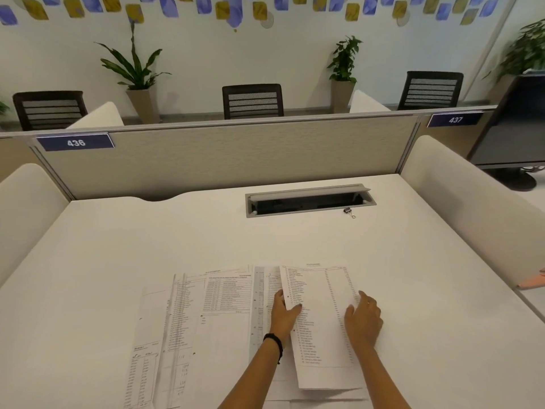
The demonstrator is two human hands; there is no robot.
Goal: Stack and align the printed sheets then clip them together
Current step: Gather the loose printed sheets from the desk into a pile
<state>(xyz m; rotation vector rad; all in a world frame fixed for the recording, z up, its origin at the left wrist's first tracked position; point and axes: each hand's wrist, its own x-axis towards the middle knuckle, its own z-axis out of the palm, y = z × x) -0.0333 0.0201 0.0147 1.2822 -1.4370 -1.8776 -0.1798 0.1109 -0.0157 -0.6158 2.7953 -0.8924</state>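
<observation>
The left hand [283,312], a black band at its wrist, pinches the left edge of a white printed sheet with columns of small text [321,323]: thumb on top, fingers beneath, closed on the paper. The right hand [363,320] lies on the same sheet's right edge, fingers loosely spread and pressing down, not closed around anything. Left of the left grip, more white printed sheets [206,317] lie fanned and overlapping on the white worktop [177,231]. Far beyond both hands, a small black binder clip [349,211] rests beside the grey cable tray opening [309,199].
</observation>
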